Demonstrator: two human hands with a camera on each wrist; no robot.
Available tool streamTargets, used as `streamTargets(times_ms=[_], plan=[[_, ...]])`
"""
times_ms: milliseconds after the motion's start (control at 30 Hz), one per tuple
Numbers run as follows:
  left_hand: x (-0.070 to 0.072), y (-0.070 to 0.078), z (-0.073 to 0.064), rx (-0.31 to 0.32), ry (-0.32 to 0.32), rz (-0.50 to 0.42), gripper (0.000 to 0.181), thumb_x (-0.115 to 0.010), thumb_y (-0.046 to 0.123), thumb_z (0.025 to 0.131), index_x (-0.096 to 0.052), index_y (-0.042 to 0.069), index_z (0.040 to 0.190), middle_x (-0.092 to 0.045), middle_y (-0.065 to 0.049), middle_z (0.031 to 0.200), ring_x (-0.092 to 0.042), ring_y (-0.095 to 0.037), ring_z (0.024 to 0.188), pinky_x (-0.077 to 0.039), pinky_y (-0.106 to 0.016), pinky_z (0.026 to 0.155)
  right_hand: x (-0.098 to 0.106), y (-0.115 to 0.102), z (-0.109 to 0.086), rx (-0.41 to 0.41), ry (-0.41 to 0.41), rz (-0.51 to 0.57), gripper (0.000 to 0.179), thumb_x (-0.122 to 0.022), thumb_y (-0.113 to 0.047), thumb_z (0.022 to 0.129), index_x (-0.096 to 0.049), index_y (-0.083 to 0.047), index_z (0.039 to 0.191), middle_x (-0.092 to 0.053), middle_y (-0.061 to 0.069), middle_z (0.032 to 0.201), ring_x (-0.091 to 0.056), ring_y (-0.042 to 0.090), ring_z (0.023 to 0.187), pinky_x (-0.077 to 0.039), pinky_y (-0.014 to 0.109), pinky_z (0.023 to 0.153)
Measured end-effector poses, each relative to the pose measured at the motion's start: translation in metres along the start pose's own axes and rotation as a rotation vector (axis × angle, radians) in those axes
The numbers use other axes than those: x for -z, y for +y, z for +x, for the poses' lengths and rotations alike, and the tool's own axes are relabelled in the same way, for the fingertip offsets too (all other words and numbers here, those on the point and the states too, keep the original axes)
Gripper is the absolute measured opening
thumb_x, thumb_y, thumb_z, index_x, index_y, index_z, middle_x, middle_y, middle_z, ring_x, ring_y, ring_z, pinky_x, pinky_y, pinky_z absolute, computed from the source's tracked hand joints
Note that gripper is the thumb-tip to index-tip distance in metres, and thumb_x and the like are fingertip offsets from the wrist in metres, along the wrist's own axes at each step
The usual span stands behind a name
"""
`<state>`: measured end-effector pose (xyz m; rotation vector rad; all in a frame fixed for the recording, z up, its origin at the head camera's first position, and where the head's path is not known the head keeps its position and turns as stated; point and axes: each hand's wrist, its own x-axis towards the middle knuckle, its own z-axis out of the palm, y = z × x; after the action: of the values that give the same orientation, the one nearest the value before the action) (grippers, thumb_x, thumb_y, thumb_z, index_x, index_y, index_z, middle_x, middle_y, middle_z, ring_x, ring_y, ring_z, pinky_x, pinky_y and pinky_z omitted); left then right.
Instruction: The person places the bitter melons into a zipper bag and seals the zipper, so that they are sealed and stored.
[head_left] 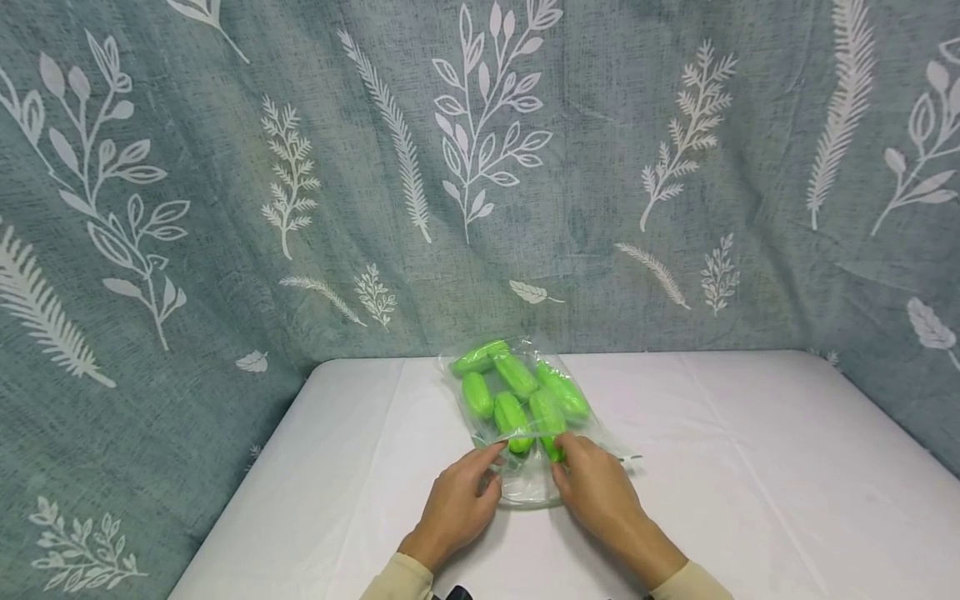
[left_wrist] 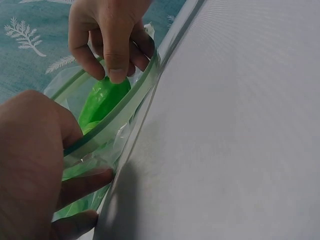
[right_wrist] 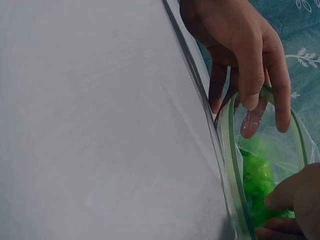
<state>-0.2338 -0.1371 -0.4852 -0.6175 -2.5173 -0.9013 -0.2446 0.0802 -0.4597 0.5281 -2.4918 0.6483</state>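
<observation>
A clear zip bag (head_left: 528, 490) with a pale green zip strip lies on the table, its mouth toward me. Several bright green cucumbers (head_left: 512, 414) are inside. My left hand (head_left: 459, 497) grips the bag's left rim, its fingers on both sides of the plastic in the left wrist view. My right hand (head_left: 600, 490) reaches into the mouth from the right. Its thumb and index finger pinch the near end of one cucumber (left_wrist: 104, 100). In the right wrist view, plastic and fingers partly hide the green cucumbers (right_wrist: 257, 172).
A white cloth covers the table (head_left: 360, 467). Behind and along the sides hangs a grey-green curtain (head_left: 570, 250) with white leaf prints. The bag's far end lies near the table's back edge.
</observation>
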Motion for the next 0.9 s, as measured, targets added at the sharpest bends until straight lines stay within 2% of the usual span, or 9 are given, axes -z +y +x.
streamTargets(times_ms=[300, 633, 900], plan=[[0.0006, -0.0003, -0.0001, -0.005, -0.002, 0.001, 0.048, -0.061, 0.009, 0.09, -0.06, 0.015, 0.138, -0.071, 0.005, 0.111, -0.067, -0.005, 0.096, -0.056, -0.032, 0.085, -0.0032, 0.0035, 0.0006, 0.018, 0.036, 0.006, 0.02, -0.079, 0.003, 0.076, -0.068, -0.01, 0.085, -0.066, -0.001, 0.074, -0.061, 0.012, 0.063, -0.052, 0.029, 0.056], [0.0014, 0.0011, 0.0003, -0.008, -0.008, -0.009, 0.048, -0.061, 0.007, 0.09, -0.06, 0.013, 0.137, -0.071, 0.003, 0.111, -0.067, -0.006, 0.095, -0.056, -0.031, 0.085, -0.0043, 0.004, 0.0014, 0.027, 0.06, 0.012, 0.017, -0.077, 0.003, 0.078, -0.076, -0.004, 0.094, -0.072, 0.006, 0.082, -0.07, 0.021, 0.074, -0.058, 0.036, 0.063], [0.0016, 0.0017, 0.0005, 0.009, -0.018, -0.01, 0.048, -0.061, 0.008, 0.09, -0.06, 0.014, 0.138, -0.071, 0.003, 0.111, -0.066, -0.004, 0.094, -0.056, -0.029, 0.084, -0.0039, 0.0018, -0.0006, 0.014, 0.007, -0.021, 0.024, -0.076, -0.008, 0.08, -0.075, -0.001, 0.103, -0.071, 0.012, 0.091, -0.07, 0.026, 0.076, -0.058, 0.038, 0.063]])
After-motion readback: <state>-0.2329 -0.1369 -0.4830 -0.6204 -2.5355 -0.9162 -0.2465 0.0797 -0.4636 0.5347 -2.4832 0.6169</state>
